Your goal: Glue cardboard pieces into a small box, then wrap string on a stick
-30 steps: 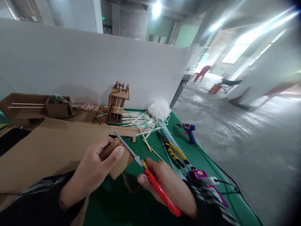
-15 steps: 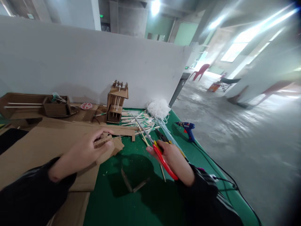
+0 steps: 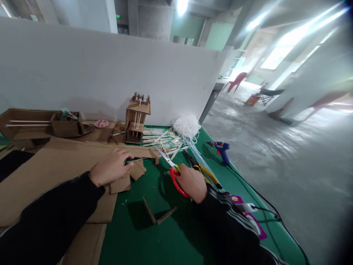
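My right hand (image 3: 192, 182) is closed round red-and-yellow-handled scissors (image 3: 176, 181), low over the green tabletop. Their metal blades point away, up and left, with the tips by some thin sticks (image 3: 161, 137). Palm down, my left hand (image 3: 113, 167) rests over a large cardboard sheet (image 3: 74, 162), its fingers apart and slightly bent. I make out nothing held in it, though its underside is hidden. Small cardboard pieces (image 3: 120, 184) lie just below and beside its fingers. Nearer me, a bent narrow cardboard strip (image 3: 150, 211) stands on the green table (image 3: 132, 243).
At the back stand a small cardboard tower (image 3: 135, 123) and a long cardboard box (image 3: 30, 125), before a white partition (image 3: 110, 73). A tangle of white string (image 3: 186, 127) lies right of the sticks. Yellow-handled pliers (image 3: 211, 175) and a blue glue gun (image 3: 223, 149) with its cable occupy the right side.
My left hand has turned palm down and moved slightly right; the small cardboard piece it pinched no longer shows in it. My right hand has drawn the scissors left and lower, uncovering the pliers.
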Motion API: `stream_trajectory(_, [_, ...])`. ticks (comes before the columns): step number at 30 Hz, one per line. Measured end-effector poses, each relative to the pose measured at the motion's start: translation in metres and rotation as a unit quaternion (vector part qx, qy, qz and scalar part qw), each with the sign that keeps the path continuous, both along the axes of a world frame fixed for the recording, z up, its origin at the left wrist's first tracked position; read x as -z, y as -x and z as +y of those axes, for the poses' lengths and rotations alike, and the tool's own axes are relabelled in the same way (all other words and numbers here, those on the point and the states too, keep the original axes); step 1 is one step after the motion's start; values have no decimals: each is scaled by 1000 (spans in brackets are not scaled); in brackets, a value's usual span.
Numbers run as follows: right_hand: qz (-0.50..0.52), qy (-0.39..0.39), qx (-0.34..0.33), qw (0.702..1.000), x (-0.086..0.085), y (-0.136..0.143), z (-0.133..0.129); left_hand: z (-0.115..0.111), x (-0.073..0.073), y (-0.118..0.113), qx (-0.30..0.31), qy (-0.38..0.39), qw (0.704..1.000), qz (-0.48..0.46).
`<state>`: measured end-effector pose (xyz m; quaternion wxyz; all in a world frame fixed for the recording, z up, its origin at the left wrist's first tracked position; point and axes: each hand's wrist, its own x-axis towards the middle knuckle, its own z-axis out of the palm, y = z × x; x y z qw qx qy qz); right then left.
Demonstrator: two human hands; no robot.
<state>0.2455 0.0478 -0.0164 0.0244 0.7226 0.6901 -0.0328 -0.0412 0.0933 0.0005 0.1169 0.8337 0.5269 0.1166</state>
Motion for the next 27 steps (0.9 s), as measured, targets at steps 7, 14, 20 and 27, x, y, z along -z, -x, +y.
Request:
stream_trajectory(7, [-2, 9, -9, 1000, 6, 1, 0, 51, 4, -29, -16, -44, 998, 51])
stream_trajectory(14, [-1, 9, -11, 1000, 9, -1, 1, 59, 12, -36, -23, -52, 995, 81])
stream_trajectory(20, [-4, 8, -4, 1000, 10, -2, 4, 61, 23, -32, -12, -50, 994, 96])
stream_trajectory(27, [-3, 10, -5, 1000, 11, -2, 3, 34, 23, -11, 44, -48, 995, 76])
